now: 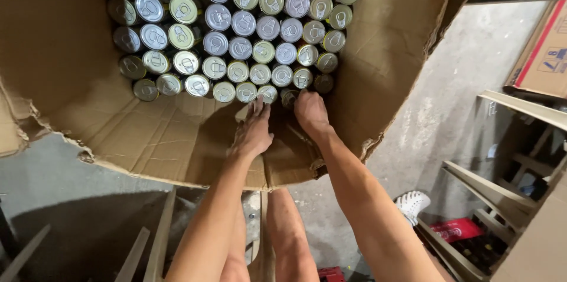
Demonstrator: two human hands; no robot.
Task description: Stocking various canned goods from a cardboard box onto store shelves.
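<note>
Nearest, a white shoe [411, 204] stands on the concrete floor [437, 122] to the right, with a red crate [456, 230] just beyond it. Both bare arms reach forward into a large torn cardboard box [65, 69]. The left hand [254, 131] lies flat on the bare cardboard bottom, fingers spread and loose, fingertips at the nearest can [267, 93] of the front row. The right hand [310, 112] curls down over a can in shadow [289, 98] at the row's right end — whether it truly grips it I cannot tell. Farther in, packed cans [236, 28] with pull-tab lids fill the box in close rows, silver and pale gold.
</note>
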